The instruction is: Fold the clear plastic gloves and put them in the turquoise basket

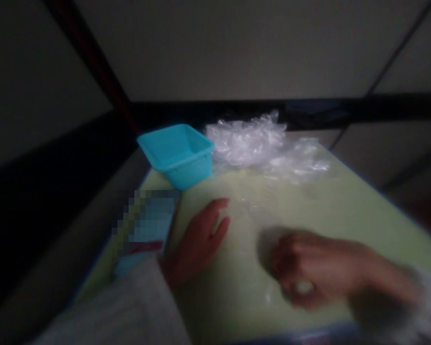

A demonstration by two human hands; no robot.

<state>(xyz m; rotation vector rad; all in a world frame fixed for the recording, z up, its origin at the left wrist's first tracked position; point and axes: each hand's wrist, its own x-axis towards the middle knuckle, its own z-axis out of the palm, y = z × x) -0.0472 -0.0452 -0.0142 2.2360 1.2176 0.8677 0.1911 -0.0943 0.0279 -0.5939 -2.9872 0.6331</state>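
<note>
My left hand (201,239) rests low over the pale yellow-green tabletop (215,306), its thumb and fingers apart and nothing visible between them. My right hand (312,268) is curled, with the thumb bent round toward the fingers and a small gap showing inside. Motion blur hides what it grips, if anything. Between the hands, a thin clear plastic piece (260,213) lies flat on the table, its outline faint. It reaches close to the right hand's fingers; whether they touch it I cannot tell.
A turquoise plastic basin (188,170) stands at the back left. Beside it lies a crumpled heap of clear plastic bags (247,143). Left of my left hand is a flat light-blue object (151,225), partly pixelated, with a dark red strip (145,246). Panelled walls rise behind.
</note>
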